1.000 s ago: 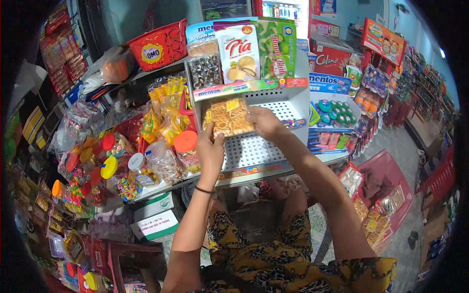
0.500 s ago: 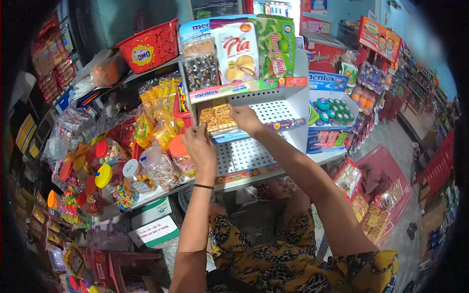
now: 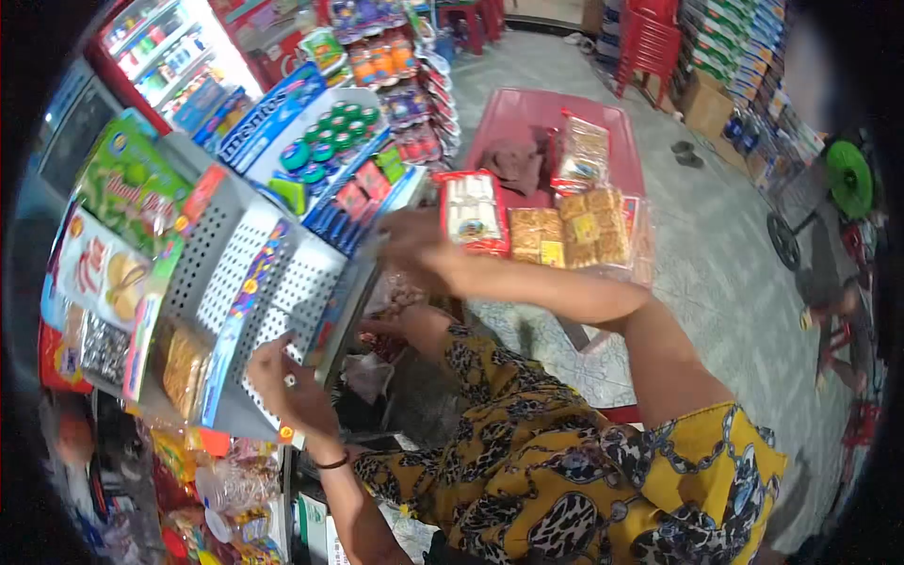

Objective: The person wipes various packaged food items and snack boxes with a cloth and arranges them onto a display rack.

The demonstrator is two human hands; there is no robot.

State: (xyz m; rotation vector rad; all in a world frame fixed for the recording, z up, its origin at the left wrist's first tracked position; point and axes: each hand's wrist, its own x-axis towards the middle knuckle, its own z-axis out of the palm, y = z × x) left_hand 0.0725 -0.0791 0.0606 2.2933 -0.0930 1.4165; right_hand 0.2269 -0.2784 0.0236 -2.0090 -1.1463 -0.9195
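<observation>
My left hand (image 3: 290, 391) is over the lowest tier of the white perforated display rack (image 3: 306, 273), fingers loosely bent and nothing visible in them. A clear pack of golden-brown snack squares (image 3: 185, 369) lies on the tier above, beyond that hand. My right hand (image 3: 411, 247) is smeared by motion near the rack's right edge, left of the snack packs on the pink table. Those packs include a white-filled one with red edges (image 3: 473, 213) and golden-brown crispy ones (image 3: 595, 229). On the rack's top tier stand a Pía cake bag (image 3: 102, 268) and a green candy bag (image 3: 132, 184).
The pink table (image 3: 617, 127) also bears a brown cloth (image 3: 515, 166) and another snack pack (image 3: 583, 155). A Mentos display (image 3: 273, 113) with green-lidded tubs adjoins the rack. Candy jars (image 3: 226, 485) sit at lower left. Red stools (image 3: 650, 42) and a green fan (image 3: 849, 168) stand farther off.
The view has swung right towards the pink table. My right hand has left the snack pack on the rack and moved right. My left hand has also come off that pack.
</observation>
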